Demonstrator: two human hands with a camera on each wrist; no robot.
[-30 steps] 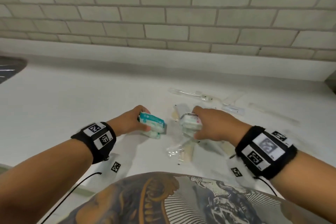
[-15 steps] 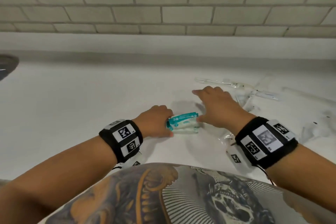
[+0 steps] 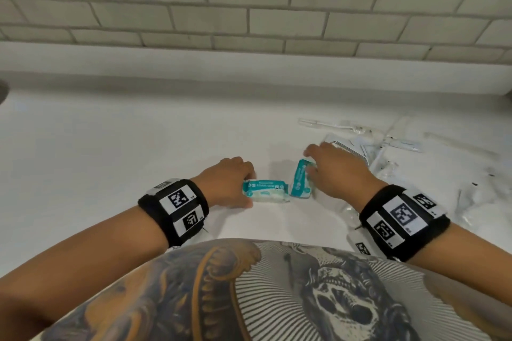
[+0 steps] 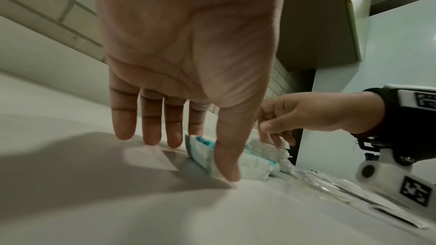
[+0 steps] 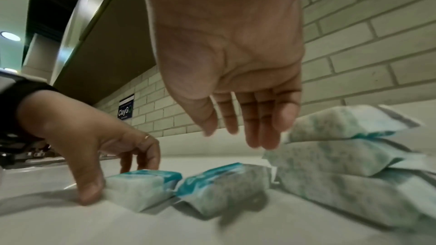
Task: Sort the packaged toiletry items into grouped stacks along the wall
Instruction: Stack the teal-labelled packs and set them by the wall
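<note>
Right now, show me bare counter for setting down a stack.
Bare: the counter left of the left hand, back to the wall ledge. Crowded: right of the right hand, where clear-wrapped packets lie strewn.

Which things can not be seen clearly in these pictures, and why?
- Print on the teal wipes packs: too small in the head view, blurred in the wrist views.
- Right hand grip: fingertips hidden behind the hand in the head view, blurred in the right wrist view.
- Clear-wrapped items: transparent, overlapping, count unclear.
</note>
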